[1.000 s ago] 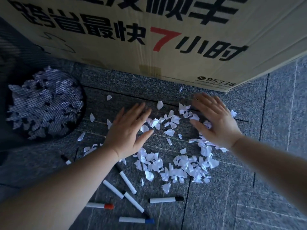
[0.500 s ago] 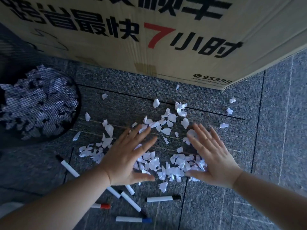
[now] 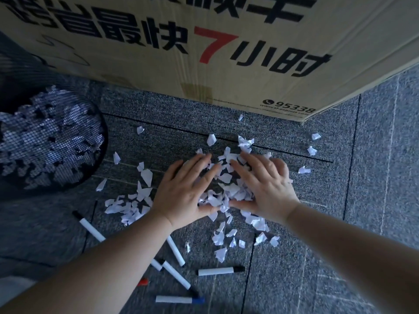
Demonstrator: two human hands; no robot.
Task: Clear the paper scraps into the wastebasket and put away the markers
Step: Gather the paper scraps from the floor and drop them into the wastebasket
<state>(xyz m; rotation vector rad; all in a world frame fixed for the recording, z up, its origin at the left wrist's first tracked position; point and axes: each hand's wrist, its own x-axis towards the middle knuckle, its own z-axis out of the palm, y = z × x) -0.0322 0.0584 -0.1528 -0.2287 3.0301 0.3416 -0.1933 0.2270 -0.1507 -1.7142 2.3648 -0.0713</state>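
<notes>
White paper scraps (image 3: 226, 191) lie heaped on the grey carpet between my two hands. My left hand (image 3: 184, 189) presses flat on the pile's left side, fingers straight. On the right side my right hand (image 3: 265, 182) lies flat too, its thumb near my left thumb. More scraps (image 3: 133, 202) are strewn to the left and near me. A black mesh wastebasket (image 3: 45, 141) at far left holds many scraps. Several white markers lie near me: a black-capped one (image 3: 220, 271), a blue-capped one (image 3: 179, 299), another (image 3: 90, 227) beside my left forearm, and a red cap (image 3: 142, 282) showing under it.
A large printed cardboard box (image 3: 204, 53) stands along the far side of the carpet. A few stray scraps (image 3: 311, 150) lie to the right near the box's corner. Grey carpet tiles (image 3: 374, 177) stretch to the right.
Both hands have swept inward and forward, pushing the scraps into a tighter heap between them. The thumbs now nearly meet.
</notes>
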